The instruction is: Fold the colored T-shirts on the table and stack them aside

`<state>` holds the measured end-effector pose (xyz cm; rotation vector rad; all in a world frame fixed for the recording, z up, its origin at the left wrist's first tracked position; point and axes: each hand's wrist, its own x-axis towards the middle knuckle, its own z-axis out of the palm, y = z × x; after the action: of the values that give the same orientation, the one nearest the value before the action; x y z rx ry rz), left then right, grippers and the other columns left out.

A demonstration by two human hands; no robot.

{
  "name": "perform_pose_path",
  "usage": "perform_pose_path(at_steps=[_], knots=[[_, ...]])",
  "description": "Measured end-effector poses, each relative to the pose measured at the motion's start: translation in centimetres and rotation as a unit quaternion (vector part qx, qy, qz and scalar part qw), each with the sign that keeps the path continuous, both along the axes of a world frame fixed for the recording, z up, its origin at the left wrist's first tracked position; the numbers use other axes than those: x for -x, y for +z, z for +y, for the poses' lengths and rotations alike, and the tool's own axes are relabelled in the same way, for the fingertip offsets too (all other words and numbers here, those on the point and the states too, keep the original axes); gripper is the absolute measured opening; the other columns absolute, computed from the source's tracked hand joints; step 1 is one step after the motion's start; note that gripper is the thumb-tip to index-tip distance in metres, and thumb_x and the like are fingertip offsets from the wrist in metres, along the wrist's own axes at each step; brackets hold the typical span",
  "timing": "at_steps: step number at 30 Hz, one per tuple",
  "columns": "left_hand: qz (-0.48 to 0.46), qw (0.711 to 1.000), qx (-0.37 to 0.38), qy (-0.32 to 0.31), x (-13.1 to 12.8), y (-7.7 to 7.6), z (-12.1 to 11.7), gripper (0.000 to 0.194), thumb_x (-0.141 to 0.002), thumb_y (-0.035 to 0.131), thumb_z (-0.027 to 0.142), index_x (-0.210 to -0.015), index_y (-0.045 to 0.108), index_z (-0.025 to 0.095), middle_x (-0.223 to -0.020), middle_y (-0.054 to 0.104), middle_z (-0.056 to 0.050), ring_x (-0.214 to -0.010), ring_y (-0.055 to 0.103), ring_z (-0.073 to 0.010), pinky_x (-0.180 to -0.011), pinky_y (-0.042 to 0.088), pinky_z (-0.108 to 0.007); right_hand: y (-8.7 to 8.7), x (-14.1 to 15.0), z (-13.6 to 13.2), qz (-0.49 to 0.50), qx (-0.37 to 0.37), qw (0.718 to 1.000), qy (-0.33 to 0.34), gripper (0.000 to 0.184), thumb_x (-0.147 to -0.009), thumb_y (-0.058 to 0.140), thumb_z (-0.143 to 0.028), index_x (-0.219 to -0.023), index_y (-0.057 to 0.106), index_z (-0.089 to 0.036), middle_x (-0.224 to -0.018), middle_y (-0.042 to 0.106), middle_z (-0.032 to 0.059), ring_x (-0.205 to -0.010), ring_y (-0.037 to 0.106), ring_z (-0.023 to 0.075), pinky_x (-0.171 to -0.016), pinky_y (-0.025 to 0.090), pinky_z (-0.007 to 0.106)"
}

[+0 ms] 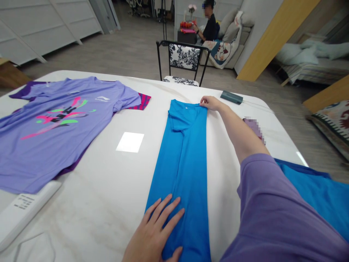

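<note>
A blue T-shirt [195, 156] lies folded into a long narrow strip in front of me, its collar end pointing away and one short sleeve folded back over the top. My left hand [154, 227] rests on the near part of it with fingers spread. At the far right corner, by the collar, my right hand [209, 103] pinches the fabric between thumb and fingers. To the left, a lilac T-shirt [95, 120] with a colourful print is spread out on top of a purple and pink striped garment [143, 102].
The white table [109, 207] carries a dark green box [231, 97], a white device [27, 213] and another blue garment [313, 189] at right. Beyond the far edge stands a black-framed chair [184, 58]. A person [209, 27] sits near a sofa behind.
</note>
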<state>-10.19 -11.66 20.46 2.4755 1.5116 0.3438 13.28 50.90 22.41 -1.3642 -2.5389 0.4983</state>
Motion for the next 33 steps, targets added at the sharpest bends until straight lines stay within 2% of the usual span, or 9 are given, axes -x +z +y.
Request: perform_pose_path(at_steps=[2,4,7,11,15,18,22,28,33], knots=[[0.003,1.0,0.001,0.001,-0.1,0.2,-0.1,0.097,-0.09,0.074,0.048,-0.181,0.041,0.039,-0.186,0.039,0.004,-0.161,0.057,-0.0409,-0.124,0.059,-0.062,-0.2,1.7,-1.4,0.027,-0.064,0.998,-0.004,0.042,-0.106,0.069,-0.049,-0.125,0.081,-0.014,-0.122,0.075,0.0141,-0.109,0.065,0.027,-0.106,0.05,0.037],[0.007,1.0,0.003,0.001,-0.2,0.4,-0.2,0.094,-0.09,0.074,0.046,-0.18,0.045,0.038,-0.186,0.037,0.003,-0.162,0.056,-0.0406,-0.125,0.059,-0.062,-0.2,4.4,-3.3,0.043,-0.099,0.994,0.032,0.047,-0.111,0.062,-0.054,-0.13,0.08,-0.015,-0.133,0.072,0.0167,-0.121,0.063,0.0312,-0.115,0.047,0.042],[0.009,1.0,0.01,0.005,-0.3,0.9,-0.2,0.093,-0.089,0.073,0.046,-0.178,0.049,0.036,-0.186,0.037,0.002,-0.163,0.055,-0.041,-0.126,0.059,-0.064,-0.1,8.9,-6.0,-0.002,-0.083,0.991,0.106,0.047,-0.111,0.063,-0.059,-0.128,0.083,-0.021,-0.14,0.07,0.0164,-0.132,0.057,0.0371,-0.123,0.041,0.052],[-0.002,1.0,0.022,0.016,-0.5,1.4,-0.3,0.092,-0.087,0.075,0.043,-0.176,0.051,0.036,-0.187,0.036,0.003,-0.166,0.052,-0.0405,-0.129,0.057,-0.064,0.1,12.7,-6.8,-0.071,-0.043,0.992,0.1,0.038,-0.101,0.078,-0.056,-0.121,0.086,-0.024,-0.14,0.07,0.0151,-0.137,0.054,0.0412,-0.125,0.041,0.06],[-0.036,0.998,0.033,0.031,-0.4,1.6,-0.5,0.091,-0.089,0.075,0.044,-0.176,0.05,0.039,-0.187,0.036,0.007,-0.169,0.048,-0.0376,-0.134,0.054,-0.063,0.3,13.2,-5.8,-0.095,-0.025,0.993,0.07,0.027,-0.103,0.076,-0.043,-0.116,0.086,-0.021,-0.142,0.07,0.0161,-0.139,0.054,0.0417,-0.126,0.041,0.064],[-0.053,0.998,0.035,0.031,-0.3,1.6,-0.5,0.092,-0.09,0.076,0.046,-0.177,0.048,0.04,-0.187,0.037,0.007,-0.168,0.048,-0.0374,-0.134,0.054,-0.062,0.4,13.0,-5.7,-0.071,-0.018,0.996,0.051,0.032,-0.108,0.069,-0.044,-0.121,0.085,-0.02,-0.147,0.067,0.0175,-0.141,0.054,0.0414,-0.128,0.04,0.065],[-0.06,0.997,0.035,0.034,-0.2,1.5,-0.5,0.09,-0.091,0.076,0.048,-0.177,0.049,0.04,-0.187,0.038,0.007,-0.169,0.048,-0.0377,-0.135,0.053,-0.062,0.5,13.0,-6.7,-0.053,-0.006,0.993,0.106,0.041,-0.102,0.079,-0.057,-0.129,0.086,-0.026,-0.151,0.059,0.0152,-0.143,0.05,0.0402,-0.13,0.039,0.063],[-0.059,0.997,0.044,0.024,-0.1,1.5,-0.6,0.087,-0.094,0.073,0.049,-0.177,0.048,0.039,-0.189,0.031,0.007,-0.171,0.044,-0.0377,-0.135,0.052,-0.063,0.3,14.1,-6.9,-0.068,-0.003,0.99,0.123,0.03,-0.096,0.084,-0.047,-0.115,0.087,-0.024,-0.153,0.057,0.0142,-0.146,0.046,0.0407,-0.131,0.037,0.064],[-0.067,0.996,0.05,0.027,-0.1,1.2,-0.8,0.086,-0.095,0.073,0.051,-0.177,0.047,0.04,-0.19,0.03,0.008,-0.173,0.041,-0.0365,-0.139,0.049,-0.063,0.2,14.6,-7.3,-0.055,-0.049,0.996,0.043,0.028,-0.102,0.07,-0.041,-0.118,0.079,-0.021,-0.145,0.061,0.0183,-0.14,0.05,0.0421,-0.126,0.042,0.066]])
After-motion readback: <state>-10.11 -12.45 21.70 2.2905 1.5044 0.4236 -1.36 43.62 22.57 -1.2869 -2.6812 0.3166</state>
